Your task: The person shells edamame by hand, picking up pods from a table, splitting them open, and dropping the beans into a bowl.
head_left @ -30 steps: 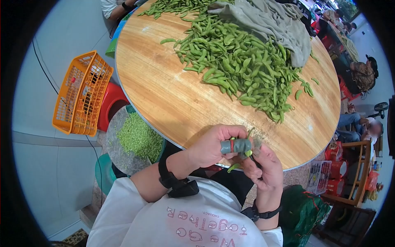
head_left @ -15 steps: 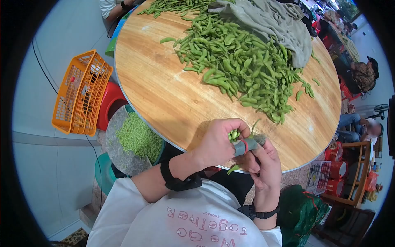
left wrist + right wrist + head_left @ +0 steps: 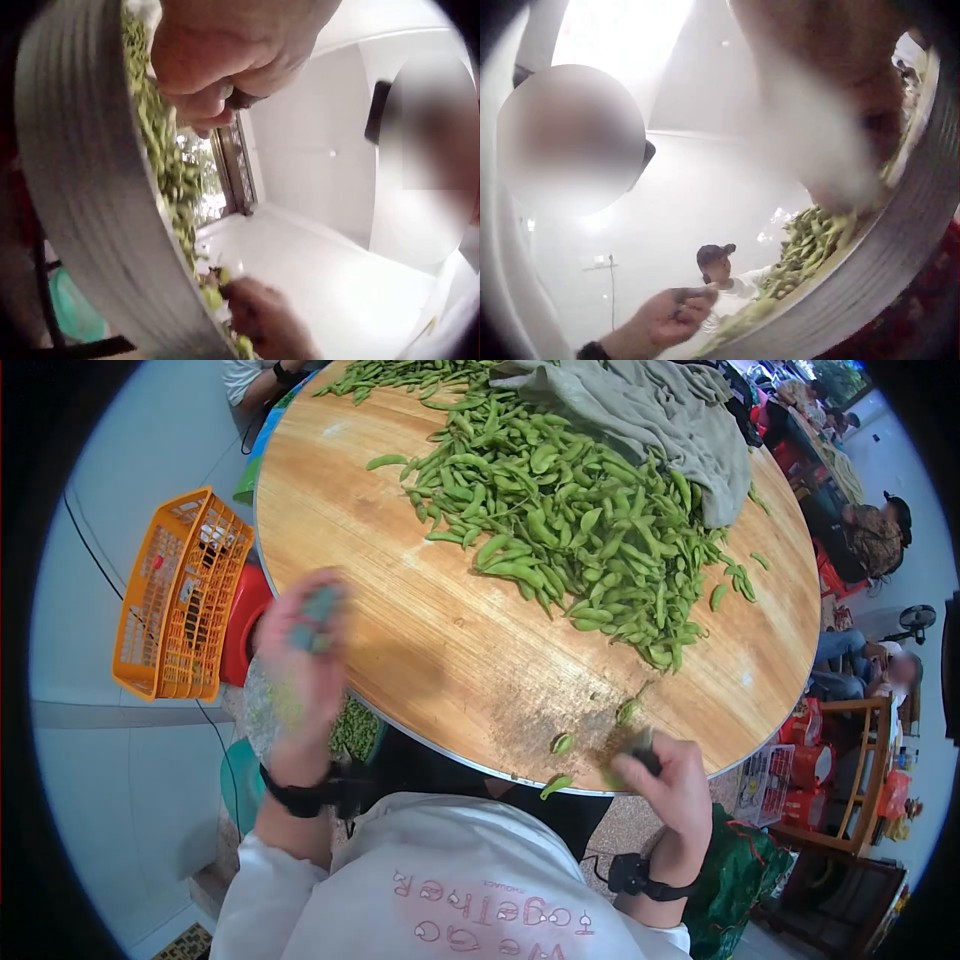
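My left hand (image 3: pixel 315 635), blurred by motion, is over the table's left edge, above the shelled soybeans (image 3: pixel 355 730). Grey-green wraps cover some of its fingers; in the right wrist view its fingers are bent, and I cannot tell whether beans are inside. At the near table edge my right hand (image 3: pixel 675 785) has thumb and fingers together on a bit of green soybean pod, mostly hidden by the thumb. Pods also show at its fingertips in the left wrist view. A few loose pods (image 3: pixel 563 744) lie left of it among brown scraps (image 3: pixel 525 710).
A large heap of soybean pods (image 3: pixel 560 520) covers the far middle of the round wooden table (image 3: pixel 350 500), partly under a grey cloth (image 3: pixel 660 420). An orange crate (image 3: pixel 180 600) and red stool (image 3: pixel 245 625) stand left. Another person's arm (image 3: pixel 255 385) shows at the far left.
My left hand, earlier with shelled beans in its palm against the right hand, has swung left over the table edge. The right hand has shifted slightly right and down, leaving pods and scraps exposed.
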The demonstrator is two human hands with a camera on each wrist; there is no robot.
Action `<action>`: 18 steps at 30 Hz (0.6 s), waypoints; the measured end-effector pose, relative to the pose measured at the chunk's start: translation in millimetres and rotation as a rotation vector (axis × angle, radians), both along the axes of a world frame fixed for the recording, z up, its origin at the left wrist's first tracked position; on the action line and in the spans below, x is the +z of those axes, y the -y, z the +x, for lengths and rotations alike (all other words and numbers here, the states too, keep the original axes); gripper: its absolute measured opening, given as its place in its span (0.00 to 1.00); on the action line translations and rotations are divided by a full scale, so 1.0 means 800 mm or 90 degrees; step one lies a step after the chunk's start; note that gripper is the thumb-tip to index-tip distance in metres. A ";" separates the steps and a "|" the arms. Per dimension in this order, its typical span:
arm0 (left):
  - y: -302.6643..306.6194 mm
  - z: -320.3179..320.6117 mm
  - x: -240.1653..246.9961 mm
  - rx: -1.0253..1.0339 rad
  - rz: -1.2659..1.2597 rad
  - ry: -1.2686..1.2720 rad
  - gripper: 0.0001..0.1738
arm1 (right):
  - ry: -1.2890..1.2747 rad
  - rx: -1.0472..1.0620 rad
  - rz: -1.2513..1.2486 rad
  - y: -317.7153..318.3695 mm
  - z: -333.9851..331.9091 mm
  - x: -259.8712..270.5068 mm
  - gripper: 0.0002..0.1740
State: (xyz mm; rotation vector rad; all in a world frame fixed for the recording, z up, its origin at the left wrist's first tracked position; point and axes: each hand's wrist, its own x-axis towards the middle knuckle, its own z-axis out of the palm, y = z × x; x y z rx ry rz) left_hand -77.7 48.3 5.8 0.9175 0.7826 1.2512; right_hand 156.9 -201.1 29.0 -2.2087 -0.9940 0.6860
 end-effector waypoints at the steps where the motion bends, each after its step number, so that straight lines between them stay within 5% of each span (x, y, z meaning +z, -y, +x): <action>1: -0.017 -0.033 -0.007 0.030 0.000 0.004 0.14 | -0.092 0.028 0.089 0.002 0.000 0.005 0.06; 2: -0.036 -0.073 -0.016 0.061 0.001 0.009 0.14 | -0.183 0.056 0.180 0.003 0.001 0.006 0.07; 3: -0.053 -0.111 -0.037 0.115 0.008 -0.018 0.14 | -0.119 -0.116 0.154 -0.001 0.009 -0.002 0.09; 4: -0.065 -0.142 -0.062 0.169 0.017 -0.046 0.14 | -0.120 -0.118 0.154 -0.011 0.021 -0.005 0.09; 6: -0.073 -0.168 -0.095 0.206 -0.081 -0.247 0.14 | 0.096 -0.279 0.196 -0.033 0.048 -0.008 0.10; 8: -0.094 -0.240 -0.173 0.170 -0.154 -0.517 0.15 | 0.116 -0.232 0.180 -0.040 0.063 -0.031 0.11; 11: -0.100 -0.296 -0.202 0.276 -0.161 -0.643 0.16 | 0.131 -0.183 0.143 -0.043 0.058 -0.032 0.10; 12: -0.093 -0.283 -0.186 0.275 -0.164 -0.643 0.16 | 0.127 -0.180 0.127 -0.043 0.049 -0.027 0.10; 14: -0.070 -0.224 -0.109 0.404 0.054 -0.221 0.15 | 0.105 -0.196 0.173 -0.039 0.023 -0.014 0.09; 18: -0.006 -0.104 -0.010 0.004 0.151 -0.196 0.14 | -0.151 -0.219 0.276 -0.039 -0.010 -0.001 0.06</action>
